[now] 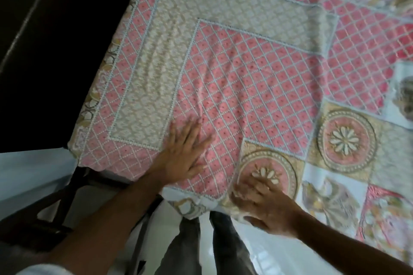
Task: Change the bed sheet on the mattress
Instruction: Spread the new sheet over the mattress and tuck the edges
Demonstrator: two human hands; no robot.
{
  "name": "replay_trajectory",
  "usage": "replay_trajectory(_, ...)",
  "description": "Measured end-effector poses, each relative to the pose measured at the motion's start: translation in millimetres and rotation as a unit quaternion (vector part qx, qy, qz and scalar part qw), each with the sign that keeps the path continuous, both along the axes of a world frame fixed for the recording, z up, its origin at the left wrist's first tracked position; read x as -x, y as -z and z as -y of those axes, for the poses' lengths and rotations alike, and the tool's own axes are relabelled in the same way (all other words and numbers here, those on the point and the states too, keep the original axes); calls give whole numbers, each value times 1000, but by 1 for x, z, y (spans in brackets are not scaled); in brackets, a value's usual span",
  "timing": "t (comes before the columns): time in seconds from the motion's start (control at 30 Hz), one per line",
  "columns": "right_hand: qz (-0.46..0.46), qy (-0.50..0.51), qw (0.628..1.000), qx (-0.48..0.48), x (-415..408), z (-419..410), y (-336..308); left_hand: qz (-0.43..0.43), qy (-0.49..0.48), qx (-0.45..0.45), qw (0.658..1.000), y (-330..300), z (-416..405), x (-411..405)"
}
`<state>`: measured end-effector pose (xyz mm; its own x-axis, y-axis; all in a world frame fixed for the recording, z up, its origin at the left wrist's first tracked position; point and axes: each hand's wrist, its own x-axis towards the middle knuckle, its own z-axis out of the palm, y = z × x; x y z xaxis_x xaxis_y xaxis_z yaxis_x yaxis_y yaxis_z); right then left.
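Nearest the lens: bare forearms over grey trouser legs [190, 250]. Beyond, spread across the bed, a patterned bed sheet [348, 147] with round flower medallions. On top, a folded pink lattice sheet [245, 69], reaching to the bed's corner. Dark wooden stand [55, 203] by that corner, on pale floor. Left hand [185, 151] flat, fingers straight, pressing the pink sheet. Right hand [266, 203] blurred, fingers spread on the folded edge, gripping nothing visible.

Looked for any writing and there wasn't any to read. The bed sheet [245, 78] only carried patterns: a pink diamond lattice, beige bands, round flower medallions. No label, tag, brand or number showed on it or anywhere around it.
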<state>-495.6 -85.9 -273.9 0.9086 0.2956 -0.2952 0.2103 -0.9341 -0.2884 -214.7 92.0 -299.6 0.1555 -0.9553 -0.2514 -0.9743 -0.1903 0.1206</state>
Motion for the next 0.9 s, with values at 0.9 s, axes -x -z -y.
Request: replay_trajectory(0.9, -162, 827, 327, -427, 158, -116, 2, -178, 5, -11, 984, -7, -13, 203)
